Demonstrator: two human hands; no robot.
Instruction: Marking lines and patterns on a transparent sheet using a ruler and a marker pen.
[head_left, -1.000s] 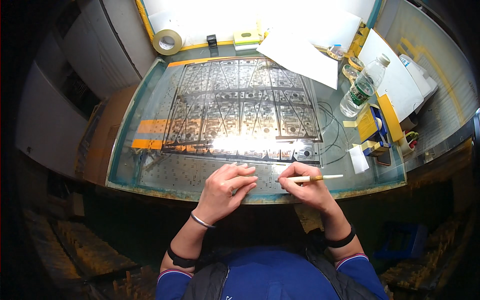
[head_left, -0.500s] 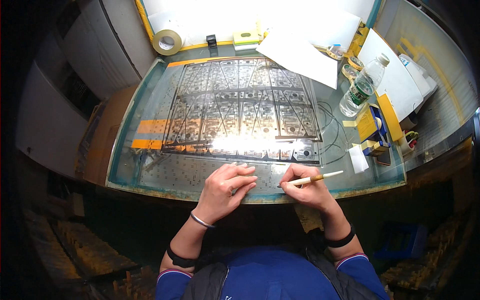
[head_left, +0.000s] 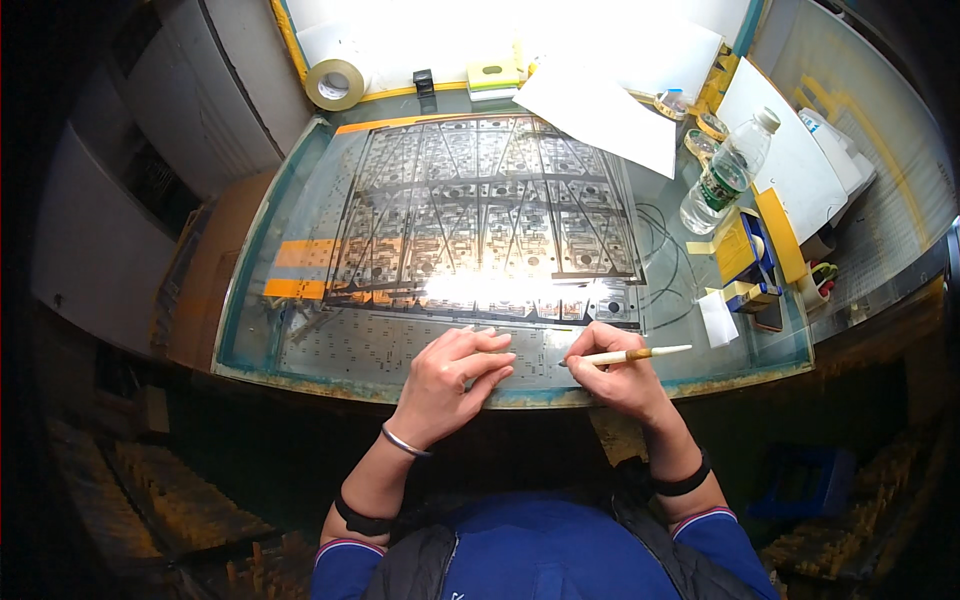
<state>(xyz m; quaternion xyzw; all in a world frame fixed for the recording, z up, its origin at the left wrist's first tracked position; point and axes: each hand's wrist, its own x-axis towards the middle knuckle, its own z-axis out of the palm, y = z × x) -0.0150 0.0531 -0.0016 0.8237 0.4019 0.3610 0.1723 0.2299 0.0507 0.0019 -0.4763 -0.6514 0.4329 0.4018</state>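
Note:
My right hand (head_left: 617, 375) pinches a slim, cream-coloured, pen-like brush (head_left: 668, 351) with a brown band; its back end points right and its dark tip is close to the sheet. Beneath both hands lies a clear sheet with small dark marks (head_left: 375, 345), near the front edge of the glass-topped table (head_left: 250, 330). My left hand (head_left: 452, 375) rests on that sheet with its fingers stretched out, holding nothing. Just beyond the hands is a large dark-patterned film (head_left: 450, 215) with repeated panels of fine lines.
A tape roll (head_left: 334, 85) stands at the back left. White paper (head_left: 610, 120) overlaps the film's far right corner. On the right stand a clear water bottle (head_left: 722, 178), smaller tape rolls (head_left: 699, 143) and a yellow-and-blue box (head_left: 742, 250). Bright light glares off the film.
My right hand has shifted very slightly to the right, and the brush with it, its handle lying a little flatter. My left hand stays in place.

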